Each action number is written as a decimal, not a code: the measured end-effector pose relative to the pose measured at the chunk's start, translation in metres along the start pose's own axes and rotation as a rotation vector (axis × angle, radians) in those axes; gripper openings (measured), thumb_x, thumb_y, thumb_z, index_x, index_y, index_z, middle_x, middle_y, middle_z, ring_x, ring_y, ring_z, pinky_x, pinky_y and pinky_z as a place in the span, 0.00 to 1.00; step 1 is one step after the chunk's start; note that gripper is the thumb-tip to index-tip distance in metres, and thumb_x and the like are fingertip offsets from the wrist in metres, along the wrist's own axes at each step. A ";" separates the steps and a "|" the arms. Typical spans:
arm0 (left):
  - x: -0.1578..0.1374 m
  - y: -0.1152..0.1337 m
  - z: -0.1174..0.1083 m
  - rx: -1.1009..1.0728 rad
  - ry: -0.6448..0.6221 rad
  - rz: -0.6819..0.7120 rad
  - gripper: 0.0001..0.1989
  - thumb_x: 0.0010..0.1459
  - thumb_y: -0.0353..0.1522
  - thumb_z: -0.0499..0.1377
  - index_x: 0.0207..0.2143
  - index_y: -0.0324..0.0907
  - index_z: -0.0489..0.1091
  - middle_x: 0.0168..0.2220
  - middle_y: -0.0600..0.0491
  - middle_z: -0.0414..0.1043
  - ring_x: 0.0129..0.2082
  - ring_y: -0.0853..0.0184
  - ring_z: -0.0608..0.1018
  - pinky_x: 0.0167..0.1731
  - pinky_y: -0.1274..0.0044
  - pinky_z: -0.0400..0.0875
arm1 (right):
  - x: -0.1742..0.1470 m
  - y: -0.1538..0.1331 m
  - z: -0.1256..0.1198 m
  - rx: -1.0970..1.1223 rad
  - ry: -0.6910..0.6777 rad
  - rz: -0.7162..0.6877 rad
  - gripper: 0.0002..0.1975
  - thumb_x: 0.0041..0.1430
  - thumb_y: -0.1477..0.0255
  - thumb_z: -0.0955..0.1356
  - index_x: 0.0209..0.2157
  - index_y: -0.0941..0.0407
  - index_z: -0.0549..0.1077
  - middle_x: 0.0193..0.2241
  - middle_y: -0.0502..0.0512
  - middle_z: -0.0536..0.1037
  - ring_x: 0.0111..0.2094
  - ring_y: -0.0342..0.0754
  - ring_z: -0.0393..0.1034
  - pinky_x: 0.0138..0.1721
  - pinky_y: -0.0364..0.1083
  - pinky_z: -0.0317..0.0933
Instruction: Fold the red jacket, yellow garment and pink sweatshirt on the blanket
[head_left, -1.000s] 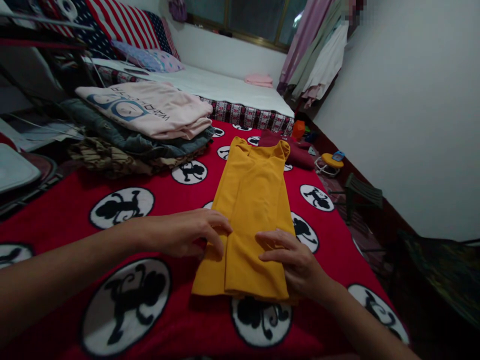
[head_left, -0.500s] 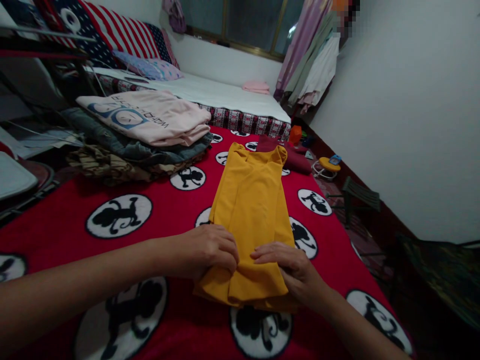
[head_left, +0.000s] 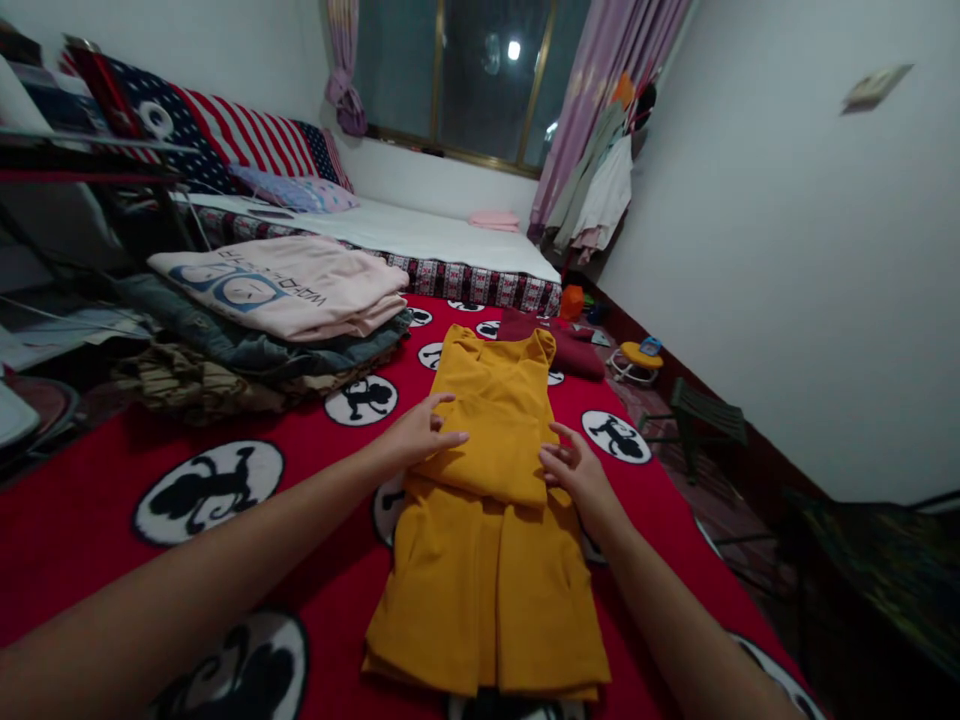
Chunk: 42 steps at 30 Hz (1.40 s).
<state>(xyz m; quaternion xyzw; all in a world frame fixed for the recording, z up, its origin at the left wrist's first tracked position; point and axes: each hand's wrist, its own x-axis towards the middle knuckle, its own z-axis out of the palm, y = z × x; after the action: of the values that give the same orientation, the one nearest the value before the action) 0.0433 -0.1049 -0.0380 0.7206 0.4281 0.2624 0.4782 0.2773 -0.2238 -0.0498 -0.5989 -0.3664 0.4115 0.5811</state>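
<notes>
A mustard-yellow sleeveless garment (head_left: 486,575) lies lengthwise on the red blanket (head_left: 315,560). Its straps point away from me, and two wide leg-like panels spread toward me. Across its middle, a doubled-over layer forms a crosswise fold. My left hand (head_left: 424,435) is at the left edge of that fold, thumb and fingers apart. On the opposite edge is my right hand (head_left: 581,475), its fingers loosely bent and spread, with fingertips at the cloth. Neither hand grips the fabric.
To the left sits a stack of folded clothes, with a pale pink shirt (head_left: 292,285) on top. Folded maroon cloth (head_left: 577,355) lies beyond the yellow garment. A bed (head_left: 420,230) stands by the window. Along the right wall are a yellow-topped stool (head_left: 639,356) and a dark folding stool (head_left: 705,415).
Both hands have moved farther from me, from the near hem to the garment's middle, and their fingers have opened. The crosswise fold now lies there, with the leg panels stretched out nearer me.
</notes>
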 end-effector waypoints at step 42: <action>-0.054 -0.025 -0.031 0.543 -0.472 0.729 0.24 0.54 0.23 0.56 0.51 0.51 0.73 0.62 0.49 0.63 0.63 0.58 0.65 0.63 0.61 0.54 | -0.037 -0.005 -0.021 -1.072 -0.599 -0.701 0.15 0.61 0.63 0.66 0.49 0.48 0.75 0.64 0.57 0.60 0.67 0.56 0.48 0.63 0.64 0.45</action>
<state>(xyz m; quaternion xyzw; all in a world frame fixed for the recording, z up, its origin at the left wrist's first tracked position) -0.0166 -0.1329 -0.0462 0.9609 0.0822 0.1217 0.2346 0.2821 -0.2654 -0.0423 -0.5104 -0.8340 0.1103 0.1783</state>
